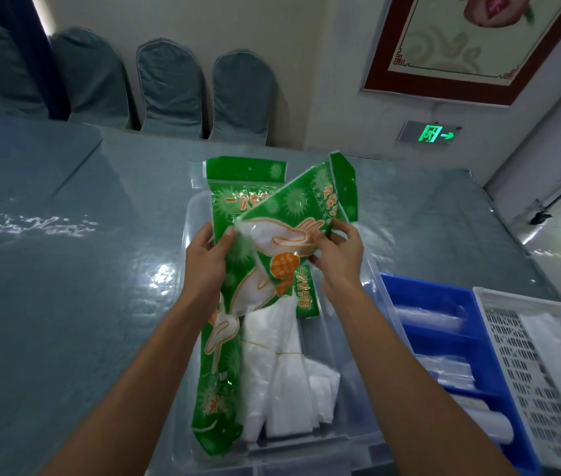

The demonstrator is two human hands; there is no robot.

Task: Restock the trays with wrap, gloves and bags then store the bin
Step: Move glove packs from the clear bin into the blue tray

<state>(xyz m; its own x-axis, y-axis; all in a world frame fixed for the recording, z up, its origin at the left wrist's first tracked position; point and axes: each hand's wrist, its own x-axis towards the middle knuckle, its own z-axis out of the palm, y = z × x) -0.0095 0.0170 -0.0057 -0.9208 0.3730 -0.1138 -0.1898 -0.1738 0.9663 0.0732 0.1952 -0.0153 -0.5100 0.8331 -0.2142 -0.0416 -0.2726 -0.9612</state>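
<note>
Bin [310, 448]: clear plastic, on the table [66, 286], nearest the person and between the forearms.

Bags [282, 383]: a white folded bundle lying in the bin, right of the long pack's lower end.

Long pack [219, 379]: green glove packet with an orange-outlined hand print. It stands up out of the bin, with its foot near the front wall and its header above the far rim.

Left hand [208, 259]: grips the long pack's left edge about midway up, thumb across the front and fingers behind.

Tilted pack [301, 204]: a second green glove packet, held aslant in front of the long pack and overlapping it, clear of the bin floor.

Right hand [339, 255]: pinches the tilted pack at its lower right edge, fingers curled on the film. A green strip shows under this hand; I cannot tell which pack it belongs to.

Blue tray [443, 297]: just right of the bin, divided, with clear plastic goods [433, 316] in its compartments.

White tray [509, 341]: perforated, just right of the blue tray, holding something flat and white [547, 348].

Chairs [169, 87]: a row in grey-blue covers against the wall beyond the table.

Sign [433, 134]: lit green exit sign low on the far wall.

Picture [471, 46]: red-framed, above the sign.
</note>
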